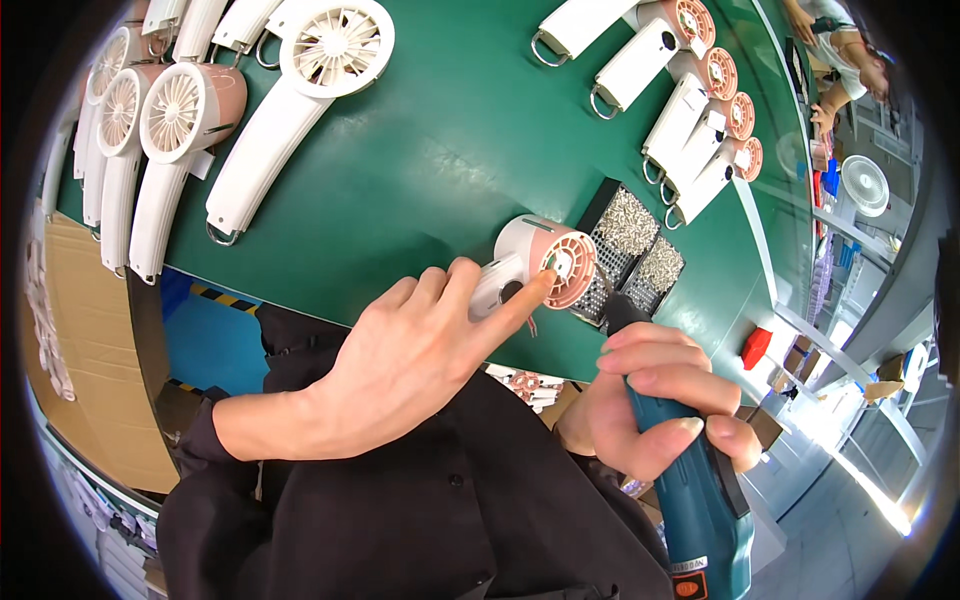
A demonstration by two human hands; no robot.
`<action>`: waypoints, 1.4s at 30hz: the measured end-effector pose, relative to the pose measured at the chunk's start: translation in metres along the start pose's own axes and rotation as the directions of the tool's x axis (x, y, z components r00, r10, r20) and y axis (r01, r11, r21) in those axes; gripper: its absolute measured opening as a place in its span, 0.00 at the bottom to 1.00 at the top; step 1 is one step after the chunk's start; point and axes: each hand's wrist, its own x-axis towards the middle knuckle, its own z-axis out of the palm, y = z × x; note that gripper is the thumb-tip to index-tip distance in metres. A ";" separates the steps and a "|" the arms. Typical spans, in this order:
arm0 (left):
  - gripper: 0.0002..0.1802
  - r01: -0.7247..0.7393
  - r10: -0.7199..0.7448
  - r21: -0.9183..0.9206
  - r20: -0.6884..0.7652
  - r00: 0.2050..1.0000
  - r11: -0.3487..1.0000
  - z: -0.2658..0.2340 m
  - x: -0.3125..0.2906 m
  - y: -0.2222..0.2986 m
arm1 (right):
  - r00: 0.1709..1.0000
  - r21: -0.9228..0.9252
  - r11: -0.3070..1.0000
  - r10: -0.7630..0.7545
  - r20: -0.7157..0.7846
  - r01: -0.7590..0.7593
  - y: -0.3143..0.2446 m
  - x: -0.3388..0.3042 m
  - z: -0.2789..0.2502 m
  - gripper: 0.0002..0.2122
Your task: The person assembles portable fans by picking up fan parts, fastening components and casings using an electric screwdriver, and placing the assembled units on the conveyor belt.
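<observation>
My left hand (pixel 405 345) is closed on a small white and pink handheld fan (pixel 520 240). Its pink slotted end faces right, with the index fingertip at the hub, and the hand hides much of its handle. In my right hand (pixel 670 400) is a dark teal electric screwdriver (pixel 695 500), gripped around its body. The black nose points up and left, its tip beside the fan's pink end and over the near edge of a black screw tray (pixel 597 203). Small silver screws (pixel 630 222) fill two parts of that tray.
Several white and pink fans (pixel 175 115) lie at the left of the green table (pixel 440 130), one larger-looking fan (pixel 335 50) nearest the middle. More fans (pixel 700 130) with pink ends line the far right. Another person's arm (pixel 835 95) shows at the upper right. A cardboard box (pixel 90 340) stands left.
</observation>
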 end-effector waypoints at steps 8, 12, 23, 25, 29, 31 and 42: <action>0.38 -0.003 0.003 0.012 0.005 1.000 1.000 0.001 -0.001 -0.001 | 1.000 0.014 1.000 0.024 -0.009 -0.024 0.005 0.003 -0.001 0.10; 0.38 0.002 -0.002 0.021 0.017 1.000 1.000 0.001 -0.003 -0.002 | 0.997 0.049 0.996 0.080 -0.017 -0.079 0.009 0.003 0.000 0.10; 0.37 -0.017 0.016 0.102 0.006 1.000 0.995 0.008 -0.007 -0.017 | 0.927 0.296 0.901 0.360 -0.108 -0.315 0.028 0.007 -0.003 0.12; 0.38 -0.023 0.021 0.096 0.019 1.000 0.995 0.008 -0.005 -0.017 | 0.925 0.309 0.899 0.360 -0.121 -0.310 0.027 0.007 -0.001 0.11; 0.39 -0.033 0.030 0.095 0.033 0.999 0.995 0.006 -0.004 -0.018 | 0.961 0.243 0.936 0.271 -0.046 -0.253 0.035 0.006 0.001 0.10; 0.39 -0.032 0.029 0.096 0.030 0.999 0.995 0.005 -0.005 -0.020 | 0.946 0.267 0.924 0.309 -0.098 -0.274 0.036 0.006 0.000 0.10; 0.39 -0.136 0.132 0.221 0.034 0.991 0.966 -0.008 -0.004 -0.016 | 0.950 0.346 0.907 0.294 -0.108 -0.241 0.031 0.005 -0.005 0.11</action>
